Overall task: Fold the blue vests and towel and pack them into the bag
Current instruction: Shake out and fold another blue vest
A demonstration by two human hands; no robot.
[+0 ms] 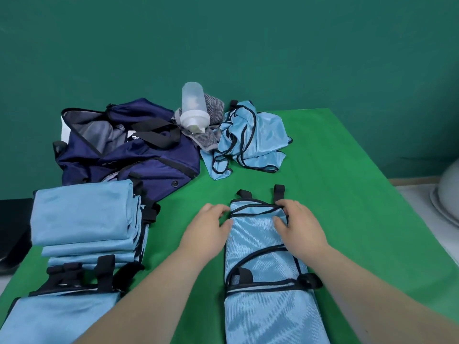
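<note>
Leaving open counter [347, 194] rightward, the folded vest [258, 266] runs lengthwise away from the person; left grip [211, 227] and right grip [301, 227] pinch its far corners.

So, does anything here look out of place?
Yes. The clear bottle lies tipped on the crumpled grey towel beside the bag, and the heap of vests next to it is unfolded, unlike the folded vest held by the left hand and right hand.

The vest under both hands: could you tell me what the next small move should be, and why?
The vest lies as a long strip, the left hand and right hand grip its far corners, and the folded stack is shorter; so probably fold its far end toward the near end.
</note>
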